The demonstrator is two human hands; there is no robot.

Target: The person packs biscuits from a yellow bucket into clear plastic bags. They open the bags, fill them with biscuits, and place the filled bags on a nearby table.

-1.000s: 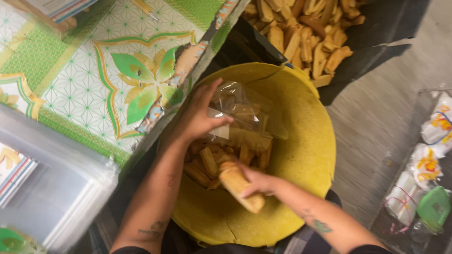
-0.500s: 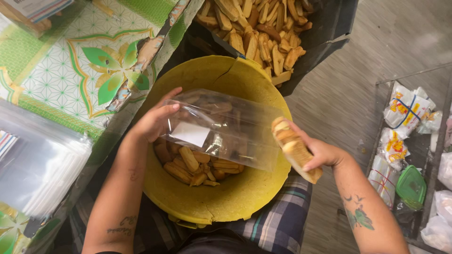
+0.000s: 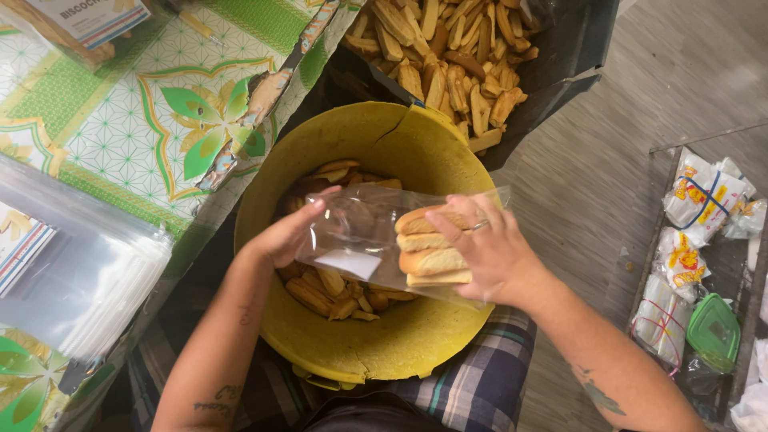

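Half a second ago the right hand held its stack of bread sticks out to the side, clear of the bag; now that hand has swung in over the bucket and the stack sits at the bag's mouth. Both hands have drawn closer together.

Under everything is the yellow bucket (image 3: 400, 144), resting on the person's lap, with loose bread sticks (image 3: 332, 292) lying in its bottom. Across its opening stretches the clear plastic bag (image 3: 360, 232), lying sideways with its long axis running left to right and its open end toward the right. A white label shows on its lower face.

Left hand (image 3: 284, 236) grips the closed end of the bag, fingers curled over the top edge and thumb under, holding it taut. Right hand (image 3: 488, 248) is clamped on the stack of bread sticks (image 3: 428, 248), about four pieces laid flat one on another, their length in line with the bag. Its fingers wrap over the stack from the outer side, a ring on one of them. The stack lies just right of the bag's middle, appearing partly inside the film, so the right hand is nearer to it.
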